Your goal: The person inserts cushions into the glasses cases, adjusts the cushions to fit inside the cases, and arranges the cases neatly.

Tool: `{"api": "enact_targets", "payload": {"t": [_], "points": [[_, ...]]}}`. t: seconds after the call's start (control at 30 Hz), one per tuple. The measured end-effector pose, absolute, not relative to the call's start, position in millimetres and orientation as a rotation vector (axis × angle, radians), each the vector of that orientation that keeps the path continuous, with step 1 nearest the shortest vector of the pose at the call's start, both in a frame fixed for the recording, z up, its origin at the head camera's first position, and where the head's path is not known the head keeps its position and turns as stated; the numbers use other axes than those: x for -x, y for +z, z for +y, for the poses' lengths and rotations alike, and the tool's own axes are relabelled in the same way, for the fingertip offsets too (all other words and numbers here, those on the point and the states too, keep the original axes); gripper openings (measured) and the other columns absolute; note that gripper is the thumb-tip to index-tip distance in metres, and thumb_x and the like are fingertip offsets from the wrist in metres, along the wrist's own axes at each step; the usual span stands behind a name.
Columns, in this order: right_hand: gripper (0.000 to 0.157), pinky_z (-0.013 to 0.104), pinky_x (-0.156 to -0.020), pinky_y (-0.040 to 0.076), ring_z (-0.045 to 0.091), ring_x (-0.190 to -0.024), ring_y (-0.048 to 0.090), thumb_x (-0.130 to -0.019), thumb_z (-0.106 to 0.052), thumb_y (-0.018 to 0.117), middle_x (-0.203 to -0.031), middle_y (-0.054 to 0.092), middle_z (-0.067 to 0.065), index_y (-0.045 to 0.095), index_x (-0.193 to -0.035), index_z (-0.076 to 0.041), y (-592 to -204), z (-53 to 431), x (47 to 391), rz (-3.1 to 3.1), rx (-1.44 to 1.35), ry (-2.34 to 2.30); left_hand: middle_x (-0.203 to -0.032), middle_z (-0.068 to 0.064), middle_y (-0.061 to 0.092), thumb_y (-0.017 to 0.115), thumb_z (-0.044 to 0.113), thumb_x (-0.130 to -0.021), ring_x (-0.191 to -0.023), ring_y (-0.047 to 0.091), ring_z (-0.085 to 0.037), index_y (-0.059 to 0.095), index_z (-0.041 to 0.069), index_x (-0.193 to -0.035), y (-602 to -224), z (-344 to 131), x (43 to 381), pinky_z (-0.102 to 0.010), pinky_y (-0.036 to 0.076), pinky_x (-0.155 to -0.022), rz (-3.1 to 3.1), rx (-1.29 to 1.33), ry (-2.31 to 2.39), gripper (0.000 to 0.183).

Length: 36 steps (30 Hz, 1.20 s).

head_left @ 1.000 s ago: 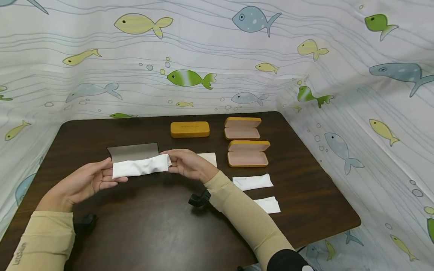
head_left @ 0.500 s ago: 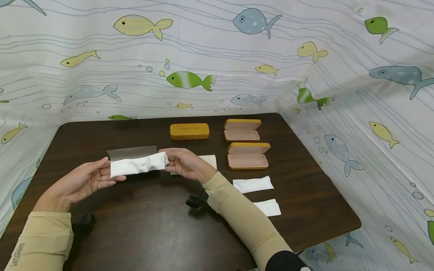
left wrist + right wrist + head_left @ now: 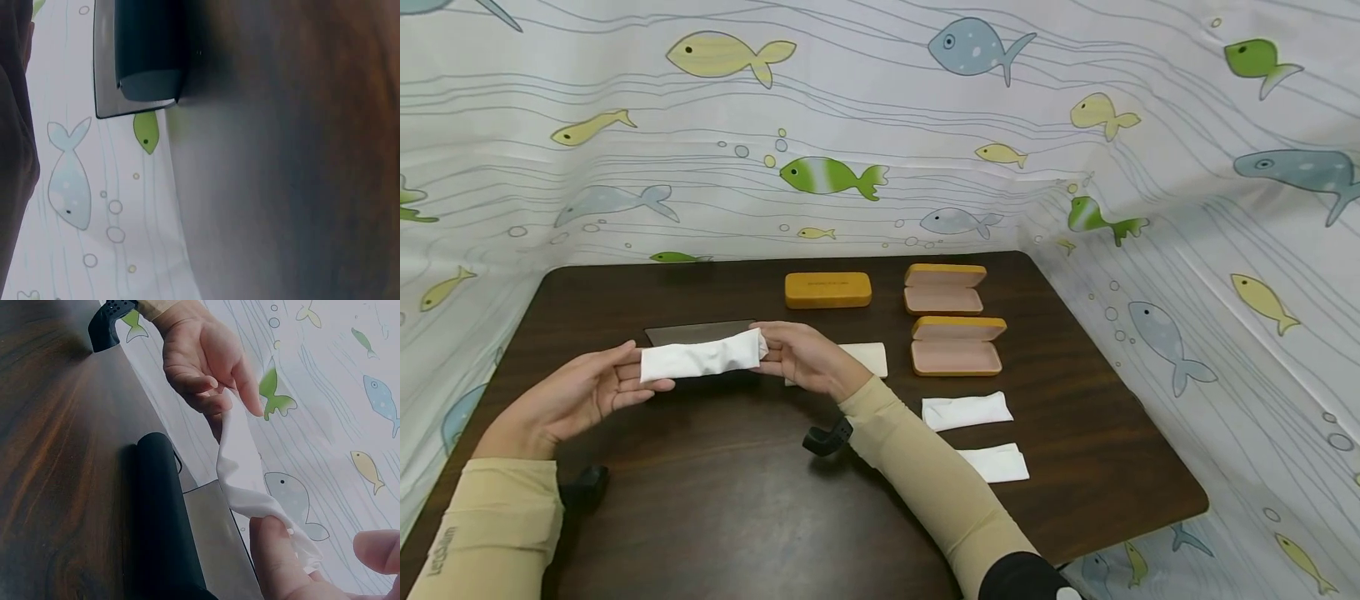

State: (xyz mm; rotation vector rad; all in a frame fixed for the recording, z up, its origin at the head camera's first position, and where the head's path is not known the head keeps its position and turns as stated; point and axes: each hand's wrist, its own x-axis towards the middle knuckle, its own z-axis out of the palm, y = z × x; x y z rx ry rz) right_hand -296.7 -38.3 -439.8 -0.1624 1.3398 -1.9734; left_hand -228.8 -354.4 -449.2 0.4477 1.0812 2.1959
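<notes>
The left hand (image 3: 576,400) and the right hand (image 3: 801,357) are pinching a puffed white pouch (image 3: 700,357) by its two ends, holding it up above the table (image 3: 737,517). From the head view, the pouch is blocking much of a dark case (image 3: 165,519), leaving part of its grey flap (image 3: 692,334) showing. The right hand is partly hiding a cream piece (image 3: 867,358), and the right sleeve (image 3: 925,462) is overlapping the nearer of two flat white strips (image 3: 996,463). Farther back, a closed yellow case (image 3: 827,290) is sitting left of two lid-up yellow cases (image 3: 957,358)
</notes>
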Motion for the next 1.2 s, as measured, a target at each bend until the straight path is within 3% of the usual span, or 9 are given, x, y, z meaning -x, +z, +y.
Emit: {"api": "enact_targets", "payload": {"t": [0.2, 0.6, 0.93, 1.2], "points": [[0.042, 0.047, -0.111, 0.042, 0.027, -0.116, 0.062, -0.11, -0.012, 0.044, -0.14, 0.058, 0.018, 0.044, -0.151, -0.001, -439.6, -44.2, 299.6, 1.329, 0.166, -1.982, -0.128, -0.019, 0.067, 0.018, 0.016, -0.114, -0.115, 0.068, -0.031, 0.065, 0.002, -0.13, -446.8, -359.7, 230.5, -0.035, 0.054, -0.095, 1.1, -0.416, 2.215, 0.052], [0.049, 0.049, -0.113, 0.037, 0.037, -0.137, 0.047, -0.111, -0.011, 0.041, -0.147, 0.05, 0.019, 0.032, -0.157, -0.001, -446.8, -53.2, 307.4, 1.288, 0.113, -2.005, -0.13, -0.021, 0.066, 0.015, 0.016, -0.114, -0.119, 0.065, -0.032, 0.064, -0.001, -0.131, -451.9, -365.3, 236.8, -0.035, 0.052, -0.097, 1.019, -0.433, 2.246, 0.055], [0.051, 0.048, -0.113, 0.038, 0.039, -0.137, 0.046, -0.111, -0.013, 0.041, -0.146, 0.05, 0.018, 0.028, -0.159, -0.001, -445.4, -59.3, 309.2, 1.342, 0.145, -1.969, -0.127, -0.023, 0.066, 0.014, 0.017, -0.114, -0.117, 0.066, -0.032, 0.065, -0.002, -0.129, -453.7, -368.7, 237.9, -0.035, 0.053, -0.096, 1.006, -0.396, 2.28, 0.056], [0.05, 0.048, -0.112, 0.04, 0.037, -0.134, 0.051, -0.11, -0.014, 0.045, -0.145, 0.052, 0.017, 0.033, -0.156, -0.002, -446.8, -65.3, 310.9, 1.389, 0.123, -1.949, -0.127, -0.023, 0.067, 0.017, 0.017, -0.114, -0.117, 0.066, -0.032, 0.065, -0.001, -0.129, -455.6, -372.6, 239.5, -0.036, 0.054, -0.096, 1.047, -0.392, 2.275, 0.053]]}}
